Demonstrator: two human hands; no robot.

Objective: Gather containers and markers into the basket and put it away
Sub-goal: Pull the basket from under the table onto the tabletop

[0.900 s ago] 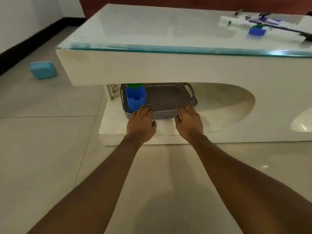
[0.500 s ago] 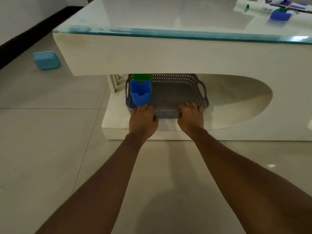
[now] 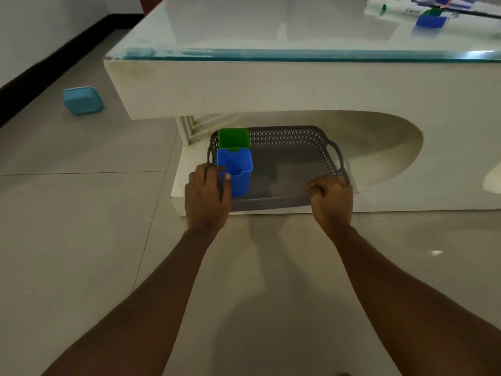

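Both hands (image 3: 207, 198) (image 3: 331, 200) gripping basket (image 3: 287, 164) corners

White glass-topped coffee table (image 3: 271, 85) fills the far right, over pale tiled floor (image 3: 81, 240); black skirting board (image 3: 40, 69) runs along far left wall.

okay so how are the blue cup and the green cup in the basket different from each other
The blue cup stands nearer the person, at the front left of the basket; the green cup stands behind it, by the far wall. The left hand touches the blue cup's rim with its thumb; nothing touches the green cup. The blue cup shows its whole side, while the green cup is partly hidden. Both are upright, open-topped, squarish cups, set close together.
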